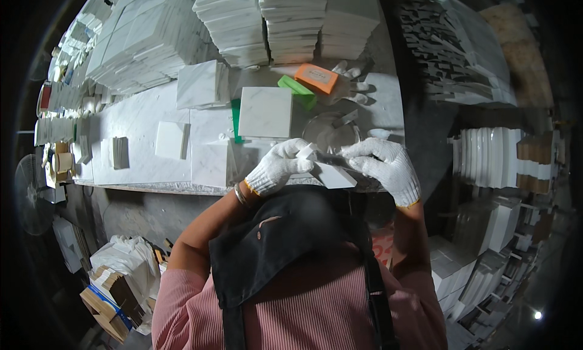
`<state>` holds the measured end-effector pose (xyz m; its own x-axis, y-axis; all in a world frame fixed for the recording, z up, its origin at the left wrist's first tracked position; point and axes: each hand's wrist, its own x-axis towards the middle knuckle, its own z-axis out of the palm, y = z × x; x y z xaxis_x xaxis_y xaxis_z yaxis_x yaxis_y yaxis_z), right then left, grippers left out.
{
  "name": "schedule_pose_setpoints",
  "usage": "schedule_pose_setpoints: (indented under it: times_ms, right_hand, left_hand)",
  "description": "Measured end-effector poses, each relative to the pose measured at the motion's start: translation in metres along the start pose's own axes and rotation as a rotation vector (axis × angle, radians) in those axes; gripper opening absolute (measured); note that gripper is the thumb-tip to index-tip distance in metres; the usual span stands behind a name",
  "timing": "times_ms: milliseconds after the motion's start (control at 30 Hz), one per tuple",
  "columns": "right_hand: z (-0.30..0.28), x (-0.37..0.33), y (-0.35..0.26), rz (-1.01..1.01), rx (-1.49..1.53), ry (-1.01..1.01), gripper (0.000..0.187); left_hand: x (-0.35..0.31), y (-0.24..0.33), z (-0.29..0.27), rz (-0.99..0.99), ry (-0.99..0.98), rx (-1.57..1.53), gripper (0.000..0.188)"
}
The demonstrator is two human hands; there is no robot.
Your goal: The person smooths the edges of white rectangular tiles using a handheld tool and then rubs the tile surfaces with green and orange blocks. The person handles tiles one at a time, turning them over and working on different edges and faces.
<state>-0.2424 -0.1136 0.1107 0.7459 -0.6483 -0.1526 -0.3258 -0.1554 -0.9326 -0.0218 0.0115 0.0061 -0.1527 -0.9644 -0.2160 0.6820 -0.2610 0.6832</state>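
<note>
Plainly white tile (335, 176), flat face, straight edges

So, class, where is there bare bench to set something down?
Between the narrow upright stack and the flat tiles; beyond both, up to the big left tile stack. Crowded: around the round dish, near the orange block, green block and spare gloves.

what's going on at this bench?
A person in white gloves works among pale tile stacks. The left hand pinches a small white piece; a white tile sits between the hands. The right hand is near that tile; its grip is unclear. An orange box lies beyond.
</note>
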Motion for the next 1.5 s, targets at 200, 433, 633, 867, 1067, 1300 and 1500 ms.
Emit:
schedule_pose_setpoints:
  times_ms: [200, 433, 633, 867, 1067, 1300, 1500]
  right_hand:
    - [0.004, 0.019, -0.008, -0.082, -0.027, 0.028, 0.015]
    - [-0.006, 0.003, 0.004, -0.076, 0.008, -0.059, 0.016]
    - [0.006, 0.013, -0.006, -0.099, -0.067, -0.024, 0.016]
    - [0.009, 0.012, -0.012, 0.030, 0.100, -0.059, 0.018]
    - [0.017, 0.016, -0.005, -0.033, 0.064, -0.049, 0.017]
    - [0.016, 0.021, 0.021, 0.159, 0.301, 0.225, 0.015]
    - [0.028, -0.001, 0.064, -0.049, -0.178, 0.336, 0.017]
  left_hand:
    - [-0.001, 0.004, 0.006, -0.022, 0.027, -0.020, 0.025]
    - [-0.001, 0.004, 0.002, 0.016, -0.002, -0.004, 0.032]
    - [-0.003, 0.018, 0.015, -0.048, 0.017, 0.077, 0.038]
    - [-0.005, 0.012, 0.007, -0.040, 0.023, 0.062, 0.043]
    - [-0.003, 0.017, 0.013, -0.058, 0.025, 0.065, 0.034]
    - [-0.005, 0.008, 0.001, -0.034, -0.006, 0.066, 0.035]
    - [-0.003, 0.005, 0.000, -0.019, 0.034, -0.022, 0.033]
